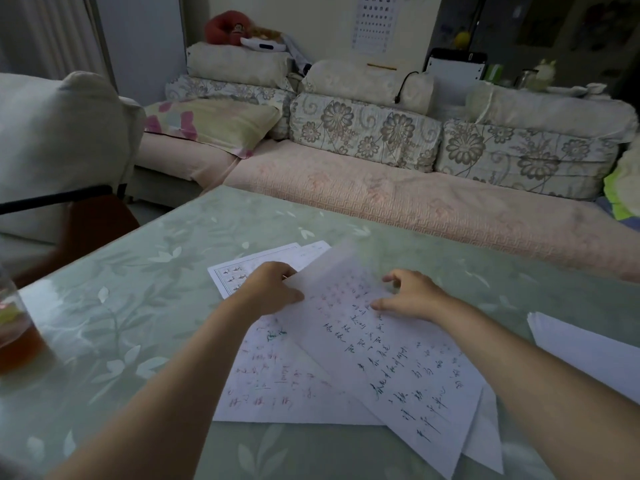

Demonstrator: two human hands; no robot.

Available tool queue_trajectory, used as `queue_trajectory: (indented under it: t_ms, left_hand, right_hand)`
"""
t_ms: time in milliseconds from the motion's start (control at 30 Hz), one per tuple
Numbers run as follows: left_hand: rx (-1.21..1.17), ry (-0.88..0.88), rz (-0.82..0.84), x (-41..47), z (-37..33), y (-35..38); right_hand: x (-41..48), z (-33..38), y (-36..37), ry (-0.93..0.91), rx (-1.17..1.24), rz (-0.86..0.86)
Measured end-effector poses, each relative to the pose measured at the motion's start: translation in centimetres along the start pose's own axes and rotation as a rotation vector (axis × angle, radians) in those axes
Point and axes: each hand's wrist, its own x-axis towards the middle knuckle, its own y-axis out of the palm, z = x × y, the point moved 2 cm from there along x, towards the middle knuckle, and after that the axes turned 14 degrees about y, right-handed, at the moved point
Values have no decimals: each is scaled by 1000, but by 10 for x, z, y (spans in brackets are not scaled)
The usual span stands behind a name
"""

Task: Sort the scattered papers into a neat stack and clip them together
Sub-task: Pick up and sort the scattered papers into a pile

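Several handwritten sheets lie overlapping and askew on the green table [138,306]. The top sheet [398,362] runs diagonally, and its far end is lifted and blurred. My left hand [273,289] pinches that sheet's left edge, thumb on top. My right hand [412,296] rests on the same sheet with its fingers spread and lightly bent. Under it lie a sheet with red and green writing [277,379], a printed grid sheet [235,271] further back, and another sheet poking out at the near right [488,441]. I see no clip.
A glass of brown drink [17,334] stands at the table's left edge. A separate pile of white paper [588,351] lies at the right edge. A sofa [381,195] runs along the far side, and a chair [86,216] stands at the left.
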Motion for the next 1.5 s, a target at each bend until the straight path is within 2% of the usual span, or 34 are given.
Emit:
queue_trajectory:
  t_ms: [100, 267, 333, 400, 500, 567, 700, 833, 1100, 1200, 1267, 1333, 1367, 1400, 1500]
  left_hand:
    - [-97, 44, -39, -11, -3, -9]
    - [-211, 63, -166, -35, -2, -23]
    - [-237, 50, -146, -42, 4, -28]
    - [-150, 29, -86, -48, 16, -33]
    - [212, 56, -16, -54, 45, -43]
    - [365, 101, 36, -57, 58, -44]
    - [527, 102, 187, -57, 53, -38]
    - [587, 86, 217, -43, 49, -40]
    - [447, 56, 138, -28, 53, -38]
    - [255, 115, 25, -30, 39, -43]
    - [-6, 111, -37, -36, 24, -50]
    - [-425, -9, 0, -45, 10, -55]
    - [-559, -50, 54, -49, 6, -57]
    - [-610, -50, 117, -53, 3, -58]
    - [-547, 19, 235, -57, -1, -57]
  right_hand:
    - [-12, 4, -4, -57, 87, -22]
    - [-35, 19, -17, -220, 306, 62]
    - [-41, 25, -19, -254, 284, 99]
    - [-46, 30, -18, -274, 146, 133]
    - [-55, 35, -12, -313, -95, 199]
    - [-60, 39, -8, -330, -190, 216]
    - [-68, 52, -1, -357, -278, 198]
    - [-68, 60, 11, -382, -302, 174]
    - [-45, 64, 24, -365, -230, 122]
    - [-38, 66, 27, -417, -105, 78]
    - [-36, 67, 28, -421, 12, 60]
    - [-34, 68, 26, -372, 57, 55]
    - [-34, 68, 25, -350, 50, 57]
    - [-33, 68, 25, -335, 39, 53]
    - [-36, 69, 22, -314, 46, 16]
